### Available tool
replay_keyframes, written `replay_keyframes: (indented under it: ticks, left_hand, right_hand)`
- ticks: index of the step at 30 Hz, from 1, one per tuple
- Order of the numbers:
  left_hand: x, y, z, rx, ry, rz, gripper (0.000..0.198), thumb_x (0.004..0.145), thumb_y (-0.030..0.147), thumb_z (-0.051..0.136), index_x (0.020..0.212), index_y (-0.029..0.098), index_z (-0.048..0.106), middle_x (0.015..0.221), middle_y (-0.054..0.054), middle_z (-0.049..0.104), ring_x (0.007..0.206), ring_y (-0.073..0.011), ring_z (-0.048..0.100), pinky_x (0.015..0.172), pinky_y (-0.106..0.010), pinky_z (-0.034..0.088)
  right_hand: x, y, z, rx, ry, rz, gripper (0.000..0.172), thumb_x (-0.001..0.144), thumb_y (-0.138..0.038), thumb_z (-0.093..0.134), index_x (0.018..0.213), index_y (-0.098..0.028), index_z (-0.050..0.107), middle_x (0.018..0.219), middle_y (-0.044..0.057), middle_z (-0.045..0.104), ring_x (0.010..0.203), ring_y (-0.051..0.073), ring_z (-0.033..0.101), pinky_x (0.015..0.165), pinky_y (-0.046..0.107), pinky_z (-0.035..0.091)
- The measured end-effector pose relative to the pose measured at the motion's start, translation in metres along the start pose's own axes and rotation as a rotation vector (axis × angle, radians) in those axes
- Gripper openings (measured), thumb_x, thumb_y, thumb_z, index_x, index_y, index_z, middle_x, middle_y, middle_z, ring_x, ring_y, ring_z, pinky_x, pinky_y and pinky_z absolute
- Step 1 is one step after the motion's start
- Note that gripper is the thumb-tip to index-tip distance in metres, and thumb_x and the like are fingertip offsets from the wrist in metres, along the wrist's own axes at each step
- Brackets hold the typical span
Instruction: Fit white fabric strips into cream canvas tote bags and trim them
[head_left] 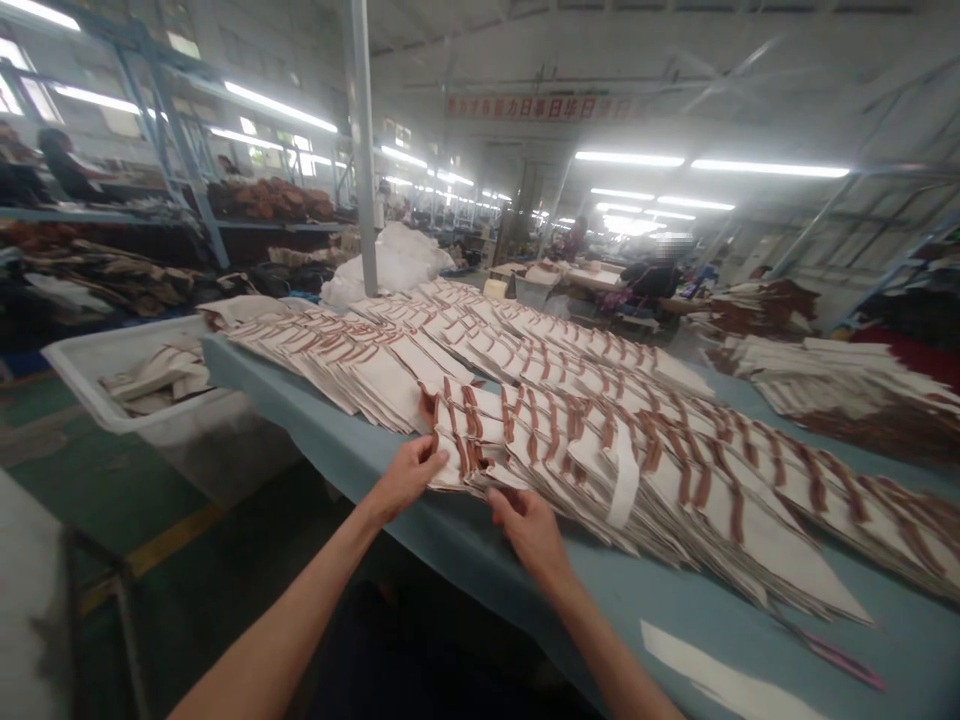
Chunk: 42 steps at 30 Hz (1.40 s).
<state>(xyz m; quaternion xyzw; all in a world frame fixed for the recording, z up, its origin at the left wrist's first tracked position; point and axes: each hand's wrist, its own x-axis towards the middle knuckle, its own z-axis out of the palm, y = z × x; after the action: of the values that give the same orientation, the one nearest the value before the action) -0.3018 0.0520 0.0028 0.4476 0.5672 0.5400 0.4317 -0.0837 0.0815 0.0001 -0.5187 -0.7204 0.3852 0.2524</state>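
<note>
Overlapping rows of cream fabric pieces with brown edging (555, 365) cover a blue-green table. At the near edge, my left hand (409, 478) grips the left end of a small bunch of these fabric pieces (466, 425), thumb on top. My right hand (529, 530) pinches the lower edge of the pieces just right of that bunch; its fingertips are partly hidden beneath the cloth. A white paper strip (624, 475) lies over the row to the right of my hands.
Pink-handled scissors (844, 660) and a pale flat strip (712, 670) lie at the table's near right. Left of the table (330, 460) stands a white bin (217, 440) with cloth pieces inside. A metal post (364, 150) rises behind it. Fabric stacks (847, 375) lie far right; people sit further back.
</note>
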Motion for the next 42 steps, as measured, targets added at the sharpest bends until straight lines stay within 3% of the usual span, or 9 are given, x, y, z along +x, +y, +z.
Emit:
replay_keyframes:
  ticks: [5, 11, 17, 19, 23, 27, 34, 39, 42]
  left_hand:
    - [-0.032, -0.019, 0.017, 0.003, 0.074, 0.04, 0.024, 0.098, 0.038, 0.07, 0.103, 0.014, 0.069, 0.092, -0.002, 0.07, 0.076, -0.0164, 0.067, 0.069, -0.031, 0.058]
    - [-0.071, -0.046, 0.048, -0.045, 0.235, -0.034, 0.044, 0.087, 0.056, 0.065, 0.101, 0.014, 0.067, 0.065, 0.004, 0.06, 0.052, -0.0156, 0.053, 0.046, -0.025, 0.044]
    - [-0.076, -0.033, 0.05, -0.091, 0.246, 0.016, 0.036, 0.081, 0.05, 0.072, 0.09, 0.015, 0.071, 0.074, -0.001, 0.068, 0.067, -0.0192, 0.059, 0.058, -0.026, 0.047]
    - [-0.075, -0.027, 0.051, -0.121, 0.221, 0.045, 0.035, 0.078, 0.049, 0.075, 0.085, 0.015, 0.072, 0.078, -0.002, 0.07, 0.074, -0.0211, 0.062, 0.065, -0.026, 0.049]
    - [-0.082, -0.024, 0.06, -0.204, 0.201, 0.051, 0.037, 0.079, 0.052, 0.072, 0.088, 0.016, 0.07, 0.077, -0.002, 0.07, 0.073, -0.0207, 0.062, 0.068, -0.028, 0.051]
    - [-0.094, -0.03, 0.067, -0.259, 0.209, 0.032, 0.037, 0.081, 0.053, 0.067, 0.087, 0.016, 0.067, 0.073, -0.001, 0.068, 0.068, -0.0194, 0.062, 0.067, -0.029, 0.052]
    - [-0.1, -0.035, 0.073, -0.177, 0.305, -0.03, 0.03, 0.075, 0.046, 0.07, 0.066, 0.021, 0.057, 0.059, 0.002, 0.059, 0.058, -0.0186, 0.056, 0.059, -0.029, 0.047]
    - [-0.123, -0.039, 0.069, -0.14, 0.423, -0.078, 0.036, 0.08, 0.052, 0.061, 0.09, 0.017, 0.065, 0.08, -0.004, 0.07, 0.078, -0.0245, 0.062, 0.069, -0.032, 0.049]
    - [-0.149, -0.022, 0.06, -0.136, 0.345, -0.08, 0.037, 0.076, 0.054, 0.07, 0.082, 0.017, 0.067, 0.08, -0.004, 0.07, 0.074, -0.0223, 0.06, 0.067, -0.029, 0.048]
  right_hand:
    - [-0.001, -0.003, -0.007, -0.174, 0.078, 0.011, 0.036, 0.084, -0.055, 0.071, 0.086, -0.02, 0.076, 0.084, 0.009, 0.079, 0.09, 0.031, 0.074, 0.081, 0.037, 0.052]
    - [-0.008, -0.007, -0.011, -0.245, -0.036, 0.002, 0.033, 0.097, -0.037, 0.053, 0.1, -0.016, 0.077, 0.084, 0.006, 0.081, 0.072, 0.021, 0.074, 0.066, 0.029, 0.053]
    - [-0.044, -0.044, -0.012, -0.527, 0.027, -0.051, 0.03, 0.092, -0.048, 0.068, 0.082, -0.019, 0.072, 0.082, 0.013, 0.079, 0.084, 0.031, 0.076, 0.077, 0.038, 0.051]
    - [-0.051, -0.061, -0.01, -0.604, 0.069, -0.12, 0.027, 0.096, -0.046, 0.064, 0.093, -0.02, 0.072, 0.095, 0.014, 0.079, 0.098, 0.032, 0.074, 0.086, 0.039, 0.05]
    - [-0.038, -0.08, -0.013, -0.726, 0.047, -0.229, 0.028, 0.095, -0.035, 0.065, 0.119, -0.02, 0.066, 0.122, 0.014, 0.074, 0.12, 0.031, 0.066, 0.097, 0.037, 0.048]
    - [-0.024, -0.078, -0.019, -0.852, -0.047, -0.205, 0.03, 0.093, -0.036, 0.067, 0.115, -0.015, 0.067, 0.114, 0.016, 0.077, 0.107, 0.032, 0.073, 0.086, 0.037, 0.051]
    - [-0.018, -0.086, -0.006, -0.965, -0.096, -0.186, 0.028, 0.086, -0.012, 0.068, 0.115, -0.01, 0.067, 0.109, 0.02, 0.078, 0.107, 0.031, 0.075, 0.084, 0.034, 0.051]
    - [0.01, -0.099, -0.047, -0.947, 0.032, -0.109, 0.029, 0.098, -0.023, 0.05, 0.123, -0.015, 0.063, 0.111, 0.019, 0.078, 0.107, 0.034, 0.075, 0.081, 0.037, 0.05]
    - [0.015, -0.099, -0.06, -0.918, 0.065, -0.091, 0.031, 0.098, -0.027, 0.049, 0.125, -0.019, 0.062, 0.112, 0.015, 0.078, 0.108, 0.033, 0.074, 0.082, 0.037, 0.049]
